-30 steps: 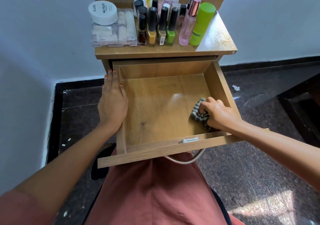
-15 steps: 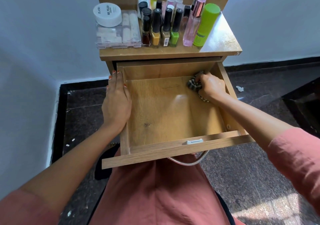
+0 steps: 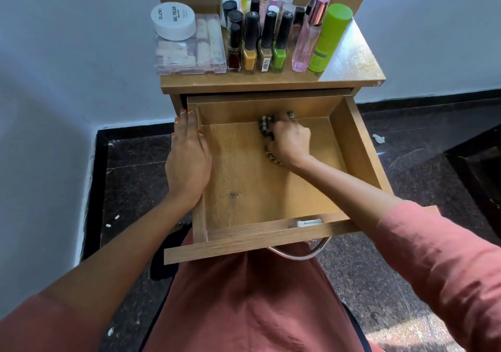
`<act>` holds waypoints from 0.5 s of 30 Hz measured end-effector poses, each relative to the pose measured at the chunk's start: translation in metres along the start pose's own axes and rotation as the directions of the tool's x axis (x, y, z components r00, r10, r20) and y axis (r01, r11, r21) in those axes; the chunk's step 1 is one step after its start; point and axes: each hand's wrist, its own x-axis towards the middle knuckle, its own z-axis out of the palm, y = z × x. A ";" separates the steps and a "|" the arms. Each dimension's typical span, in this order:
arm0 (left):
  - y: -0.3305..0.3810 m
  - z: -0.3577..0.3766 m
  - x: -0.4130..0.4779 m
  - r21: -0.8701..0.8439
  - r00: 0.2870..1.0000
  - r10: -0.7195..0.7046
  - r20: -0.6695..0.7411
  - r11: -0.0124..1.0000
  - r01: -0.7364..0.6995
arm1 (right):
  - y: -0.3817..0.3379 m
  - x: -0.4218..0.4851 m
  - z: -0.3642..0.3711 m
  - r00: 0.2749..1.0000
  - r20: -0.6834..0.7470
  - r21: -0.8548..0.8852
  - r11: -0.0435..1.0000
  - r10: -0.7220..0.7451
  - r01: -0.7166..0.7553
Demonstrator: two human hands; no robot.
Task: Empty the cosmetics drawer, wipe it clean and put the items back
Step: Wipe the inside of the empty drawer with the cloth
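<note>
Drawer [image 3: 257,189] pulled out over my lap: my right hand [image 3: 291,141] clutches the checked cloth [image 3: 264,125] at its twelve o'clock edge, while my left hand [image 3: 188,161] lies flat, fingers straight, along its nine o'clock wall. Nail polish bottles [image 3: 257,45] stand on the tabletop [image 3: 352,64].

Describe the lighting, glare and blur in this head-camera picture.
Head view: sunlight glares off the right end of the tabletop, washing out its grain; a sunlit patch marks the floor lower right; the checked cloth in the drawer is motion-smeared; wide-angle bending curves the dark floor border at left.
</note>
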 end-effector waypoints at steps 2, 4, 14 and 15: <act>0.000 0.000 0.000 -0.004 1.000 -0.006 -0.001 1.000 0.006 | -0.021 -0.005 0.005 0.998 -0.009 -0.067 0.996 -0.062 0.062; 0.000 0.000 0.000 -0.012 1.000 -0.008 -0.004 1.000 0.008 | -0.043 -0.011 0.010 0.987 -0.053 -0.077 0.986 -0.150 0.146; 0.002 -0.002 0.000 -0.019 1.000 -0.014 -0.005 1.000 0.014 | -0.090 -0.010 0.020 0.949 0.034 0.071 0.948 -0.314 0.311; 0.002 -0.002 0.000 -0.018 1.000 -0.010 -0.003 1.000 0.010 | -0.087 -0.009 0.019 0.940 0.053 0.068 0.940 -0.337 0.334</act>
